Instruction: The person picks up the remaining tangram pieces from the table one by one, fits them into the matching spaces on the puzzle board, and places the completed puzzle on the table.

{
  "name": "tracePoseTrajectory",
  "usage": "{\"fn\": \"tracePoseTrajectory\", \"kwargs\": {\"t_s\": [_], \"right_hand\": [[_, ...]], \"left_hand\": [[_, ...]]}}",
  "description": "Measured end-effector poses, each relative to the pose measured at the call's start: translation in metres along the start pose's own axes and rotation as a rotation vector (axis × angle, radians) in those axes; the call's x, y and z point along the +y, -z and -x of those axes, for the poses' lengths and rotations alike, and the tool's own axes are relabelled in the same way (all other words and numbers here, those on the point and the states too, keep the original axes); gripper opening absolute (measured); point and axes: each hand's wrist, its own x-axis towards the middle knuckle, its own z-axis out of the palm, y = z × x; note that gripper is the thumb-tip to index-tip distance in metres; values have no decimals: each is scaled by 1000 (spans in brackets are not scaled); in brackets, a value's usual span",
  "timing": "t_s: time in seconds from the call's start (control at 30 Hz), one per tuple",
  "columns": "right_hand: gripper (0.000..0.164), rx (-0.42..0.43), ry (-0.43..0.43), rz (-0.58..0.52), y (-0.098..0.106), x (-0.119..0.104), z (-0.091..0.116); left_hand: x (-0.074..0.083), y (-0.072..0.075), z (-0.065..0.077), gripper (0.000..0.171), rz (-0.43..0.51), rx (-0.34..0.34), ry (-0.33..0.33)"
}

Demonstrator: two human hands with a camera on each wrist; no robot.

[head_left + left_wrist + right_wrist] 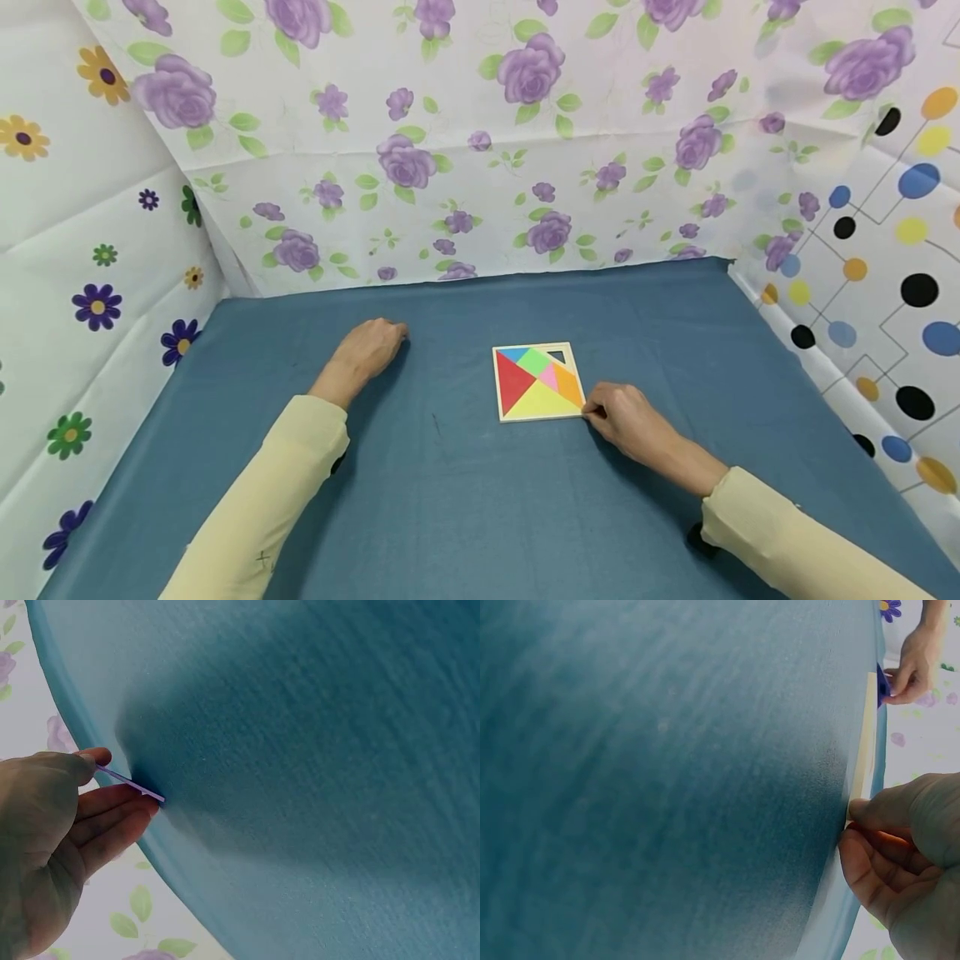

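Observation:
A square wooden tangram tray (pixel 566 348) lies flat on the blue cloth, filled with red, blue, green, pink, orange and yellow pieces. Near its top right corner is a triangular gap through which a dark colour shows. My right hand (pixel 626 418) pinches the tray's lower right corner between thumb and fingers; the tray's pale edge (pixel 866 742) appears side-on in the right wrist view. Off to the left, my left hand (pixel 371 346) pinches a thin purple tangram piece (pixel 135 786) close over the cloth. From the right wrist, that piece looks pointed; the head view hides it.
A blue cloth (pixel 450 500) covers the table. Behind it hangs a sheet with purple roses (pixel 405 162). A flower-printed sheet (pixel 45 275) stands along the left side, and one with coloured dots (pixel 892 300) along the right.

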Motion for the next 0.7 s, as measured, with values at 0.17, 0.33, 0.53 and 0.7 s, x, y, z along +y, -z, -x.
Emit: {"fn": "tracePoseTrajectory", "kwargs": {"t_s": [0.17, 0.33, 0.53, 0.7], "right_hand": [[12, 1, -1, 9, 1, 1, -1], [13, -2, -3, 12, 1, 1, -2], [13, -3, -2, 4, 0, 1, -2], [13, -3, -1, 2, 1, 0, -1]], "left_hand": [[-2, 4, -1, 22, 28, -11, 1], [-4, 4, -1, 19, 47, -12, -1], [-5, 4, -3, 18, 57, -11, 13], [-4, 6, -3, 20, 45, -38, 39]]}}
